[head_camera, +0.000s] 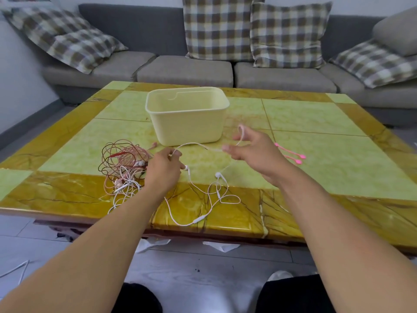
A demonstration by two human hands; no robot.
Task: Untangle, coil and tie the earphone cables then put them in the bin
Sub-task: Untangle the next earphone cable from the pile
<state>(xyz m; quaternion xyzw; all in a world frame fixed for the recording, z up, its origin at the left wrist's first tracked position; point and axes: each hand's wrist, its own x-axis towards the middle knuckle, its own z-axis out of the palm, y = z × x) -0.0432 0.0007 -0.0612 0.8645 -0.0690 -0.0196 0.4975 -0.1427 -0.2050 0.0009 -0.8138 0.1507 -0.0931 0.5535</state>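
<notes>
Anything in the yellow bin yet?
The bin shows only bare far inner wall; no cables visible. Its floor is hidden behind the near wall.

A glossy yellow-and-amber tiled counter [316, 114] stands before a grey sofa [185, 71] — four plaid cushions [216, 28] on it — with white scraps [221, 246] on the floor.

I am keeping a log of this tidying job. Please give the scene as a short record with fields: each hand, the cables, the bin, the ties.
left hand: pinches the white earphone cable
right hand: cable looped over its fingers
cable pile: tangled, left of the left hand
bin: on the table, no cable visible inside
pink ties: right of the right hand
</notes>
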